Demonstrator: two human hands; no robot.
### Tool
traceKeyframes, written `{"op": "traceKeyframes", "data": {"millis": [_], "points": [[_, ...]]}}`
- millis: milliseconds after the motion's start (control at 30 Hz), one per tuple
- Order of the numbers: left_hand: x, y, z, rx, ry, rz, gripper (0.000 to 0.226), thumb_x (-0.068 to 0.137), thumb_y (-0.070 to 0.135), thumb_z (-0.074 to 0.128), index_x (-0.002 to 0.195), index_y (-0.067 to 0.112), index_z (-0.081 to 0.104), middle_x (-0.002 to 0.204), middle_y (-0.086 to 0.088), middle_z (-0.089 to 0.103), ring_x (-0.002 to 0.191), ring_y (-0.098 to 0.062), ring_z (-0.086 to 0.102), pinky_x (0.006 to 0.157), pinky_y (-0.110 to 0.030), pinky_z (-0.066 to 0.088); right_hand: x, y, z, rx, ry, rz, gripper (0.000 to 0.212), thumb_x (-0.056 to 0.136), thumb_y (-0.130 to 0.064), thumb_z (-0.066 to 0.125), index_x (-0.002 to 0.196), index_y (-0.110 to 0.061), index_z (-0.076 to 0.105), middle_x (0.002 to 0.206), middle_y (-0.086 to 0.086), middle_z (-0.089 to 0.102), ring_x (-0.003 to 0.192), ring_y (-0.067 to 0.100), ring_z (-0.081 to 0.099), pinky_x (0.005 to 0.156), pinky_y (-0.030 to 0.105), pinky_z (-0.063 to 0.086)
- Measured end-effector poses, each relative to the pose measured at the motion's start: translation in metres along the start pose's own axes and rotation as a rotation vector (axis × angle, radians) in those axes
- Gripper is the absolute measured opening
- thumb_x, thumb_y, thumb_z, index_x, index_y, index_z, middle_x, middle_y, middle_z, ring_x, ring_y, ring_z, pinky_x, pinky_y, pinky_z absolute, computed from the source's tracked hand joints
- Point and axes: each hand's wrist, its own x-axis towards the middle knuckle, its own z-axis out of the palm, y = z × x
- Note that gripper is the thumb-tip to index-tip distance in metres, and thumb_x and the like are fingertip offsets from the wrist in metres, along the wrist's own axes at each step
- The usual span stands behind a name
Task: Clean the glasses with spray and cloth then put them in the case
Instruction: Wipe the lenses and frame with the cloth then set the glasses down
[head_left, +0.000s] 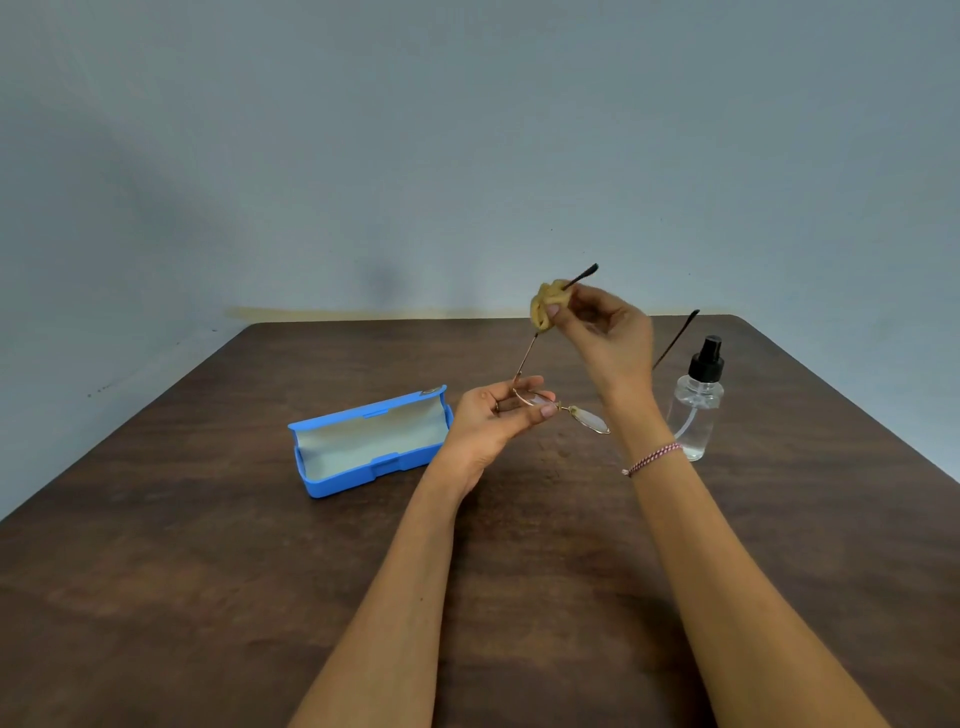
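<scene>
On the dark brown wooden table, the open blue plastic glasses case lies to your left. Your left hand pinches the thin gold-rimmed glasses at one lens, above the table. Your right hand, higher, pinches a crumpled yellow cloth around one raised temple arm. The clear black-capped spray bottle stands rightmost.

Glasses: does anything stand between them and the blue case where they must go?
Nothing visible does. The glasses, held by the left hand, hang just right of the open case; the spray bottle stands on their other side.
</scene>
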Motion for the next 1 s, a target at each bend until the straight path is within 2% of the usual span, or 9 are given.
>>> {"op": "traceKeyframes", "data": {"millis": [133,233,333,433,533,633,700,800,1000], "points": [[-0.001,0.0,-0.001,-0.041,0.026,0.046,0.028,0.077,0.007,0.074,0.105,0.007,0.068,0.099,-0.007,0.074,0.102,-0.016,0.067,0.09,-0.028,0.052,-0.004,0.014,0.001,-0.265,-0.322,0.116,0.026,0.075,-0.009,0.076,0.1,-0.007,0.07,0.092,0.004,0.072,0.085,0.011,0.067,0.083,0.025,0.053],[-0.001,0.002,-0.003,-0.044,0.039,0.051,0.026,0.077,0.007,0.074,0.103,0.01,0.069,0.098,-0.004,0.073,0.102,-0.015,0.066,0.09,-0.029,0.052,-0.007,0.016,0.003,-0.391,-0.453,0.122,0.032,0.076,-0.012,0.076,0.106,-0.006,0.069,0.095,0.004,0.072,0.084,0.008,0.067,0.077,0.017,0.054],[-0.001,0.002,-0.003,-0.042,0.032,0.053,0.027,0.078,0.008,0.073,0.105,0.008,0.068,0.099,-0.004,0.073,0.102,-0.015,0.066,0.089,-0.027,0.053,-0.008,0.013,0.003,-0.363,-0.389,0.093,0.025,0.075,-0.011,0.076,0.1,-0.009,0.07,0.089,0.001,0.071,0.078,0.002,0.065,0.071,0.01,0.051],[-0.001,0.002,-0.001,-0.063,0.034,0.026,0.032,0.078,0.007,0.073,0.11,0.005,0.066,0.1,-0.007,0.073,0.102,-0.015,0.067,0.086,-0.025,0.053,-0.007,0.011,0.003,-0.258,-0.241,0.056,0.024,0.074,-0.011,0.077,0.097,-0.009,0.071,0.088,0.002,0.072,0.079,0.005,0.066,0.076,0.017,0.052],[-0.001,0.002,0.0,-0.061,0.015,0.009,0.036,0.078,0.007,0.073,0.113,0.007,0.064,0.101,-0.006,0.073,0.102,-0.012,0.067,0.086,-0.024,0.053,-0.005,0.007,0.002,-0.145,-0.117,0.027,0.026,0.076,-0.009,0.076,0.101,-0.01,0.07,0.09,0.003,0.073,0.081,0.005,0.066,0.078,0.017,0.051],[-0.001,0.0,0.001,-0.011,-0.01,0.002,0.036,0.078,0.009,0.074,0.113,0.01,0.065,0.101,-0.004,0.074,0.102,-0.012,0.066,0.092,-0.028,0.052,-0.003,0.003,0.0,-0.047,-0.009,0.017,0.026,0.077,-0.009,0.075,0.103,-0.009,0.07,0.091,0.002,0.072,0.087,0.01,0.067,0.082,0.021,0.053],[-0.001,0.0,0.001,0.012,-0.019,-0.011,0.036,0.077,0.009,0.074,0.112,0.012,0.065,0.101,-0.003,0.074,0.102,-0.012,0.067,0.095,-0.031,0.05,-0.003,0.0,-0.002,0.015,0.057,0.005,0.024,0.077,-0.007,0.074,0.101,-0.006,0.069,0.089,0.002,0.071,0.085,0.008,0.067,0.079,0.02,0.052],[-0.001,-0.001,0.001,0.025,-0.024,-0.018,0.037,0.077,0.009,0.075,0.113,0.012,0.065,0.101,-0.003,0.074,0.103,-0.012,0.066,0.098,-0.033,0.049,-0.003,-0.006,-0.003,0.082,0.119,-0.042,0.021,0.079,-0.003,0.072,0.1,-0.004,0.068,0.089,0.003,0.07,0.081,0.002,0.065,0.072,0.014,0.049],[-0.001,0.001,0.001,0.024,-0.004,-0.038,0.034,0.076,0.011,0.075,0.109,0.016,0.067,0.1,0.0,0.074,0.101,-0.009,0.067,0.097,-0.032,0.049,-0.006,-0.012,-0.001,0.144,0.158,-0.093,0.024,0.079,0.0,0.07,0.103,-0.002,0.068,0.094,0.006,0.07,0.085,0.005,0.065,0.072,0.016,0.05]]}}
